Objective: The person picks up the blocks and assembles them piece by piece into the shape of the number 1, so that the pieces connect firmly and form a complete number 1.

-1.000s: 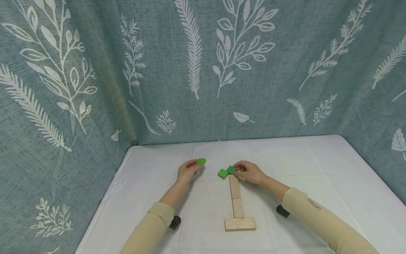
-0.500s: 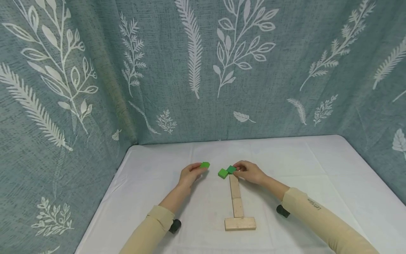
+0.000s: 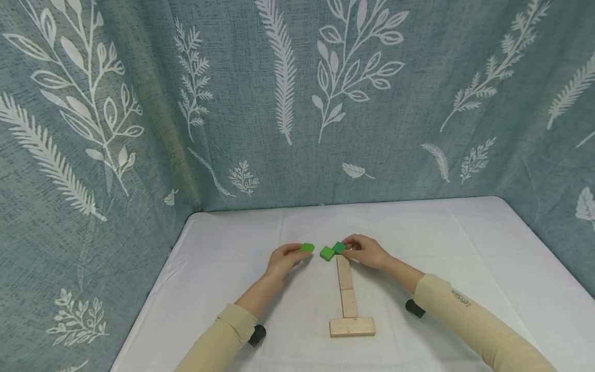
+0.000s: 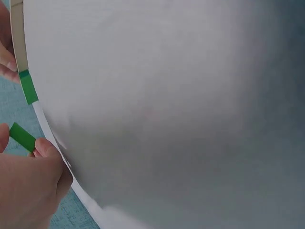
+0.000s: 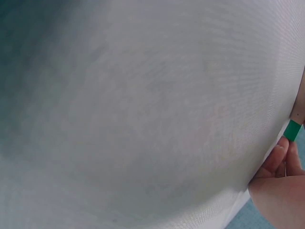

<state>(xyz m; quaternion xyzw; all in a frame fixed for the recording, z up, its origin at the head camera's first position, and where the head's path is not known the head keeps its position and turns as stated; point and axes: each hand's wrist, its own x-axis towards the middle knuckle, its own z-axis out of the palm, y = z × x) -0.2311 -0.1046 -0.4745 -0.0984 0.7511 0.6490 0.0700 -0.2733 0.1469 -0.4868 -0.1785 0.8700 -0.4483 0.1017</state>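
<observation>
In the head view my left hand [image 3: 282, 262] pinches a light green block [image 3: 307, 248] between thumb and fingers; the left wrist view shows the same green block [image 4: 23, 137] at its left side. My right hand [image 3: 367, 251] has thumb and fingers on a darker green block [image 3: 340, 248], at the far end of a wooden row. Another light green block [image 3: 327, 253] lies on the cloth between the hands, its corner at the darker one. The row has two wooden blocks, a far one [image 3: 344, 272] and a near one [image 3: 348, 303], ending at a crosswise wooden block [image 3: 352, 327].
A white cloth [image 3: 441, 227] covers the table. Patterned blue-green curtains [image 3: 297, 103] hang behind it and at both sides. Small black objects sit under each wrist, one at the left cuff [image 3: 257, 336] and one at the right cuff [image 3: 415, 308].
My left hand has carried its light green block rightward and slightly nearer, closer to the green block on the cloth. My right hand has stayed in place on the darker block.
</observation>
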